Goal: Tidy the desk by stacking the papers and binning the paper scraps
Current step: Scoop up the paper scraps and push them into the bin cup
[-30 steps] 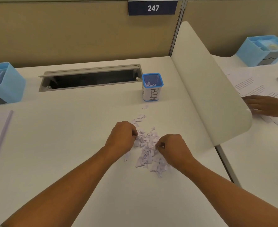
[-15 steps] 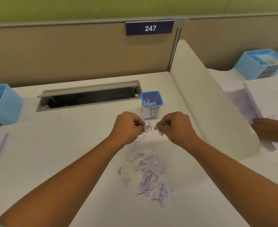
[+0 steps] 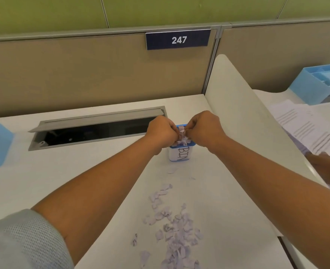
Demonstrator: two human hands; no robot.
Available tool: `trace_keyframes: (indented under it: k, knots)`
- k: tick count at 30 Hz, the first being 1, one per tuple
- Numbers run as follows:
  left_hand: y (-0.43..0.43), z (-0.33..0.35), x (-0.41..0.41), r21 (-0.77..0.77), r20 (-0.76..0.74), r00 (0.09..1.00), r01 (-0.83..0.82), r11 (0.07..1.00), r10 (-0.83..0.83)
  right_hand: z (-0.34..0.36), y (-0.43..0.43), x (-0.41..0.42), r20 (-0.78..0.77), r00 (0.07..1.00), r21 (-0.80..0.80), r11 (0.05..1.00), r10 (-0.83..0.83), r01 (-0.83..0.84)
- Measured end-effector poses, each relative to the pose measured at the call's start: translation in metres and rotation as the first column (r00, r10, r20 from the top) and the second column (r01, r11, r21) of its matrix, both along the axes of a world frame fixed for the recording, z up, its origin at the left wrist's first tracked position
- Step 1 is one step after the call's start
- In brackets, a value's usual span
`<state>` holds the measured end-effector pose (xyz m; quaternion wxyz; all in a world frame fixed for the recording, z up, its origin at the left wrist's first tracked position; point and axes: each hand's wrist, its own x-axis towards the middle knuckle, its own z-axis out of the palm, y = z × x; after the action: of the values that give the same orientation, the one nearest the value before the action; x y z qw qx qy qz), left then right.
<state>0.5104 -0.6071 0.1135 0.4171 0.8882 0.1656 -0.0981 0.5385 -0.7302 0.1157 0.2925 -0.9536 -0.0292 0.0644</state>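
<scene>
Work across the desk (image 3: 82, 171) in small loads, leaving the scrap pile (image 3: 172, 230) near the front edge for later trips. Release only above the mouth of the bin (image 3: 181, 154), set toward the back edge just beside the right end of the cable tray (image 3: 94, 129). Open slowly and low, since such light bits would likely flutter out. Looks nearly full, so probably best to press the contents down gently. Reaching forward with both arms almost straight, backs of the hands up. Pinching with left hand (image 3: 161, 131) and right hand (image 3: 205, 130) alike, fingers curled tight, close together, gripping the held scraps (image 3: 182, 133) over the rim.
</scene>
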Motion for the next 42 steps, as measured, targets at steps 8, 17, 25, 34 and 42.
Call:
trace_keyframes:
  k: [8,17,25,34,42]
  knots:
    - [-0.007,-0.006,0.015,0.233,-0.028,0.997,0.076,0.970,-0.071,-0.015,0.017,0.019,-0.040,0.996,-0.241,0.967,0.074,-0.081]
    - [-0.007,0.005,0.013,0.195,-0.092,0.990,0.124,0.973,-0.107,-0.011,0.020,0.022,-0.106,0.991,-0.211,0.972,0.084,-0.105]
    - [0.002,0.006,0.006,0.247,-0.052,0.993,0.115,0.962,-0.105,-0.001,0.015,0.011,-0.095,0.983,-0.233,0.957,0.155,-0.173]
    - [0.019,-0.013,-0.020,0.042,0.267,0.957,-0.131,0.990,0.115,-0.011,-0.014,-0.013,0.045,0.994,0.132,0.987,-0.101,0.094]
    - [0.027,-0.087,-0.086,0.296,-0.081,0.936,0.350,0.889,-0.342,-0.080,-0.045,-0.080,-0.235,0.972,-0.097,0.995,0.001,-0.025]
